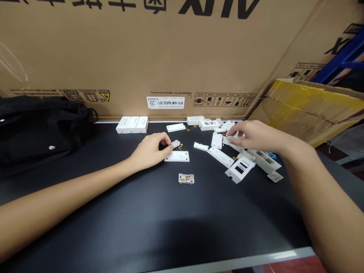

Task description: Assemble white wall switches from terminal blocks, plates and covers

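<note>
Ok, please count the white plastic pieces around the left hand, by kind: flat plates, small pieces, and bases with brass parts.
Flat plates: 2
Small pieces, touching the left hand: 1
Bases with brass parts: 1
Total: 4

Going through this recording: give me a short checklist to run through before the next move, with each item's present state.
Left hand pinching small white plastic piece: ok.
Right hand gripping something from the scattered white plastic parts: cannot tell, its fingers hide what lies beneath.
Small brass contacts lying on the black tabletop: ok.
Open white plastic housing with brass contacts apart from both hands: ok.
Left hand clear of the flat white rectangular plate: cannot tell, its edge meets the plate's corner in view.
</note>
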Available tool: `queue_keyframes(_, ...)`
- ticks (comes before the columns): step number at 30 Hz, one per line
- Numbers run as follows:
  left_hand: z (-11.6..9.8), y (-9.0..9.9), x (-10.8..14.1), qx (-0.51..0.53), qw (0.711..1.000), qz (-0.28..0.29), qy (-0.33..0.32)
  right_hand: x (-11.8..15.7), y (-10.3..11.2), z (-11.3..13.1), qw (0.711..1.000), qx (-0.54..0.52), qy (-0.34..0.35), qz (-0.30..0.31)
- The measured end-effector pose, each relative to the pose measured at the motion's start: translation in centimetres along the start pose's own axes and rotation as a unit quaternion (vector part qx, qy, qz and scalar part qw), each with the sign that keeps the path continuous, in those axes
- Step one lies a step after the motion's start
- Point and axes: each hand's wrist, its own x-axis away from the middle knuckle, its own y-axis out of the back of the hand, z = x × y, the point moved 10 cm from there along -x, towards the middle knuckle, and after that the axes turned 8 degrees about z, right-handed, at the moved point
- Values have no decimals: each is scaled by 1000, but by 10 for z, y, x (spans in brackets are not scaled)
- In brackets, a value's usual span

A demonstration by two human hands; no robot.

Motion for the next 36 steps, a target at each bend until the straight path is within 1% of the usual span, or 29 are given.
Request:
queue_keyframes(3, 2, -3, 0, -1, 1000, 12, 8, -7, -14, 4, 999, 24, -3, 33)
queue_keyframes(6, 3, -4, 0, 1, 1000, 17, 16, -10, -23, 0, 997, 70, -18, 36)
queue_keyframes(10, 5, -5, 0, 2, 1000, 18, 24, -13, -28, -4, 995, 83, -35, 43)
queue_keyframes(15, 3, -6, 0, 5, 1000, 18, 12, -13, -26, 2, 995, 58, -42, 74)
queue_keyframes(19, 3, -6, 1, 4, 1000, 16, 4, -12, -23, 4, 995, 32, -55, 79)
queue_keyframes(23, 3, -7, 0, 5, 1000, 16, -1, -10, -17, 6, 996, 16, -50, 66)
queue_keyframes(27, 4, -6, 0, 2, 1000, 18, 4, -6, -1, 10, 997, -29, -61, 27)
queue_keyframes(30, 2, -6, 1, 3, 1000, 20, 2, -2, 11, 31, 997, -78, -26, -1)
queue_keyframes(34, -5, -2, 4, -18, 1000, 0, -20, 4, 23, 80, 984, -152, 92, -24)
queue_keyframes(36, -12, 0, 6, -30, 998, -16, -48, 6, 27, 101, 975, -173, 137, -35)
